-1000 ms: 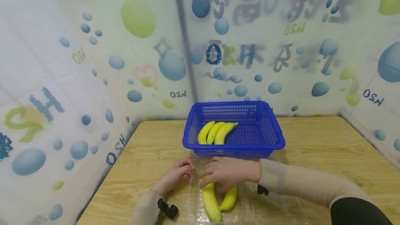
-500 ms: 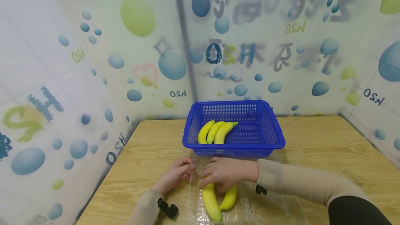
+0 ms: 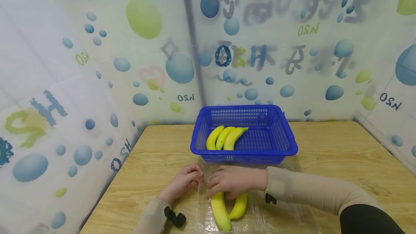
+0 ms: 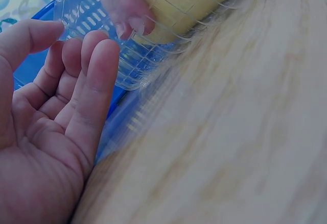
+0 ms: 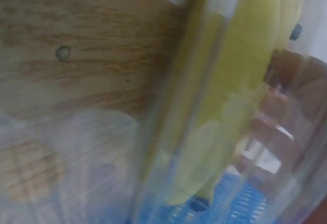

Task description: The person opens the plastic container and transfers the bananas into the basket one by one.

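Note:
A clear plastic clamshell container (image 3: pixel 202 208) lies unfolded at the table's front, with two yellow bananas in its left half. One banana (image 3: pixel 220 212) runs lengthwise; the other banana (image 3: pixel 238 207) curves beside it. My left hand (image 3: pixel 182 183) pinches the container's upper left edge between thumb and fingertips, also visible in the left wrist view. Reaching across from the right, my right hand (image 3: pixel 236 181) curls its fingers over the upper end of the left banana, hiding both upper ends. In the right wrist view, a banana (image 5: pixel 240 66) shows large through blurred clear plastic.
A blue perforated basket (image 3: pixel 243 152) stands just beyond the container, with three bananas (image 3: pixel 224 138) at its left side. The wooden table (image 3: pixel 162 140) meets a patterned curtain (image 3: pixel 146 57) at the back. Black camera mounts (image 3: pixel 175 219) are strapped at both wrists.
My right hand has shifted slightly left and toward me over the bananas. The left hand and the basket look unchanged.

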A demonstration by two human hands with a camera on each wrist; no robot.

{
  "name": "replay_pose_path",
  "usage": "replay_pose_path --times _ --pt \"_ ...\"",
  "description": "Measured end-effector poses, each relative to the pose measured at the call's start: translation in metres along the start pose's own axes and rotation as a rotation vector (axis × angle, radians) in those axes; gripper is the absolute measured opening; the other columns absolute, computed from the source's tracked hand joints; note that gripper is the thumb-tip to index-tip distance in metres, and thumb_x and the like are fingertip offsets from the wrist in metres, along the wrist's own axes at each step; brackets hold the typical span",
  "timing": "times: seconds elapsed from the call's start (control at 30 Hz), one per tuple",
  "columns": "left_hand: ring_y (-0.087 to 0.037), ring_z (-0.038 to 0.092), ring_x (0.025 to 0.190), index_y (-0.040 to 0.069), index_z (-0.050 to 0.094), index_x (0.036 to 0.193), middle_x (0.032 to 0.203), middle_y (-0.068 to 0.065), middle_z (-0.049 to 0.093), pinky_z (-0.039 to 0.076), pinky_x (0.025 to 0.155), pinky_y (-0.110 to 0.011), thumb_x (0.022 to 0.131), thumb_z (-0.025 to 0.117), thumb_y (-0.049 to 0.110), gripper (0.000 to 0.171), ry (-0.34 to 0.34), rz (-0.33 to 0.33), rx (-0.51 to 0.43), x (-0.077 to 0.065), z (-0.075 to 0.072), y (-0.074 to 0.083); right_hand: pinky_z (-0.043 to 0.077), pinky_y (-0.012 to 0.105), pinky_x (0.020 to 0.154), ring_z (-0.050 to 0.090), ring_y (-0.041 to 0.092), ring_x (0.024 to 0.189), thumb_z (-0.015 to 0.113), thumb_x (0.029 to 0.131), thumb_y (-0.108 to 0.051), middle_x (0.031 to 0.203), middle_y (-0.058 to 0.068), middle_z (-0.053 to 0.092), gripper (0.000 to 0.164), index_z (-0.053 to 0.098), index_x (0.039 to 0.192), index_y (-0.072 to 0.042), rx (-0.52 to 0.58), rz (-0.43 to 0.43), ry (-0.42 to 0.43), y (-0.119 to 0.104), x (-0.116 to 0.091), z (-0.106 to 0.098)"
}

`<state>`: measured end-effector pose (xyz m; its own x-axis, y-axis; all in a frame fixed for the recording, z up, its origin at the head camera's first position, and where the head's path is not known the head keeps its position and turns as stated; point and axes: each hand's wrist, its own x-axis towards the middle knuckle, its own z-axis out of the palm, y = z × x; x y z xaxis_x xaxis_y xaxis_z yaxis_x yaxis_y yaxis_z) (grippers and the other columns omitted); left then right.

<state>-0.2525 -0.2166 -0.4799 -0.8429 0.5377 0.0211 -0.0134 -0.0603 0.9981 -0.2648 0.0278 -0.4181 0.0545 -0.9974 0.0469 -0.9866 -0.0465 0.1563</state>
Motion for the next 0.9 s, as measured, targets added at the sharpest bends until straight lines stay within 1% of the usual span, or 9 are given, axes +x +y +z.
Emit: replay_pose_path --times 0.17,0.43,0.73,0.9 --pt "-0.01 0.06 0.067 0.013 0.053 0.089 0.076 0.003 0.059 0.053 0.063 -0.026 0.099 0.049 0.012 0.01 -0.003 0.005 0.0 0.0 0.0002 0.0012 0.041 0.028 0.091 0.052 0.009 0.12 0.069 0.081 -0.01 0.122 -0.01 0.061 0.051 0.061 0.128 -0.029 0.01 -0.007 0.007 0.0003 -0.0002 -0.0005" --pt "-0.011 0.06 0.066 0.012 0.052 0.089 0.076 0.002 0.059 0.053 0.063 -0.026 0.099 0.048 0.009 0.011 -0.002 0.01 0.005 0.0005 -0.0017 -0.002 0.045 0.036 0.092 0.052 0.011 0.12 0.069 0.082 -0.01 0.122 -0.008 0.061 0.048 0.063 0.125 -0.03 0.012 -0.006 0.001 0.0001 -0.0008 0.0008" --pt "-0.011 0.061 0.066 0.011 0.052 0.089 0.076 0.002 0.059 0.053 0.063 -0.027 0.099 0.048 0.009 0.011 -0.004 0.012 0.005 0.0003 -0.0013 -0.0031 0.046 0.037 0.09 0.051 0.01 0.12 0.07 0.082 -0.011 0.122 -0.009 0.06 0.048 0.063 0.125 -0.032 0.01 0.002 -0.007 -0.0003 -0.0009 0.0025" --pt "-0.011 0.061 0.065 0.011 0.052 0.089 0.075 0.002 0.058 0.053 0.061 -0.026 0.098 0.048 0.007 0.011 -0.012 0.033 0.006 0.0007 -0.0015 -0.0025 0.045 0.036 0.09 0.051 0.009 0.12 0.071 0.082 -0.012 0.121 -0.008 0.06 0.047 0.063 0.124 -0.032 0.006 -0.001 -0.008 0.0001 -0.001 0.0023"
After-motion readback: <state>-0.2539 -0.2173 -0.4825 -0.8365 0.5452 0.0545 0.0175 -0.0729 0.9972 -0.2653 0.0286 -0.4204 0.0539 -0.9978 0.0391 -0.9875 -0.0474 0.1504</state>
